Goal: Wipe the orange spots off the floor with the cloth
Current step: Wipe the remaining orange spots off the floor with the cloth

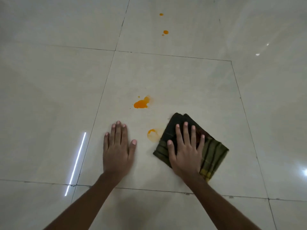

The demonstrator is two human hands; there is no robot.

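Work on the spots looks barely begun. The cloth point(211, 151), dark green with lighter stripes and folded into a square, lies on the pale tiled floor point(49, 97) in the lower right of the frame. The right hand point(186, 150) presses down on it, its grip spread: the fingers are straight and fanned across the fabric, with none curled around it. The left hand point(117, 150) rests flat on bare tile at lower centre, with straight fingers close together and nothing held. It appears to be a brace.

Between the hands, just beside the cloth's left edge, sits a pale orange smear point(152, 134), thinned to a ring with a faint haze around it. It looks like a spot partly wiped, with residue left to clear. Above it, near the middle of the frame, a larger spot point(141, 103) is thick and bright, with a tiny droplet point(139, 97) at its upper left. It seems almost untouched, though its right edge looks slightly smudged. In the upper centre, on the next tile and well apart from the cloth, a small spot point(165, 32) and a smaller dot point(161, 14) lie intact.

By this reckoning one mark is half done and the rest remain, the far pair needing a reach forward.
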